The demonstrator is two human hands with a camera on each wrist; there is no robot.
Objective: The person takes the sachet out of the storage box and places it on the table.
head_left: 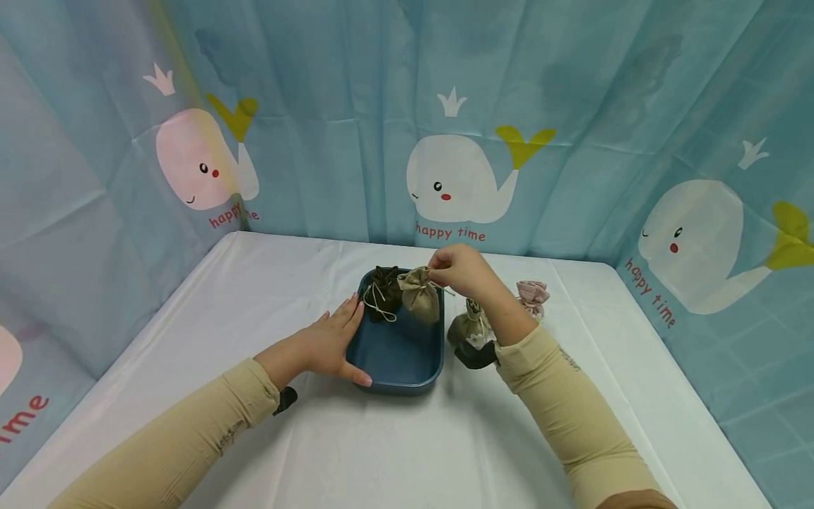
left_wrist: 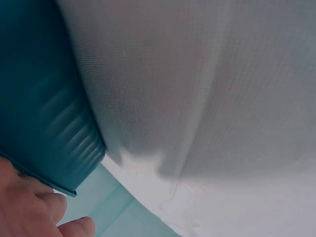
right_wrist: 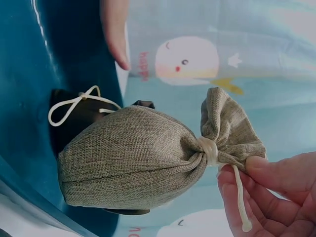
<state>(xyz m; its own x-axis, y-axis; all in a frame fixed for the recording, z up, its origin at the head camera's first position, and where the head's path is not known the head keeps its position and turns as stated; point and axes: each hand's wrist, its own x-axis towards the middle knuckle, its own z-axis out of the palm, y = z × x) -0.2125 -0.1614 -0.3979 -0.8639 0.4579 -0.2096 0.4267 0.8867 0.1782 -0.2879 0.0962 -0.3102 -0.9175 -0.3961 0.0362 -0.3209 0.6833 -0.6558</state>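
Note:
My right hand (head_left: 462, 271) pinches the gathered top of a grey-brown linen drawstring pouch (right_wrist: 131, 160) between thumb and fingertips. This pouch hangs over the far right part of a blue rectangular tray (head_left: 397, 359), its pale cord end dangling beside the fingers. Inside the tray, at the far left, lies a dark brown drawstring pouch (head_left: 384, 291) with a cream cord bow. Along the tray's left side rests my left hand (head_left: 327, 345), fingers extended at the wall and thumb at the near corner. In the left wrist view, only part of that hand shows at the rim.
Right of the tray stands an olive pouch (head_left: 469, 326) with a white flower, partly behind the right wrist. A pink pouch (head_left: 533, 295) sits farther right, partly covered by the forearm. White cloth (head_left: 356, 452) covers the table; a whale-print curtain (head_left: 356, 170) hangs behind.

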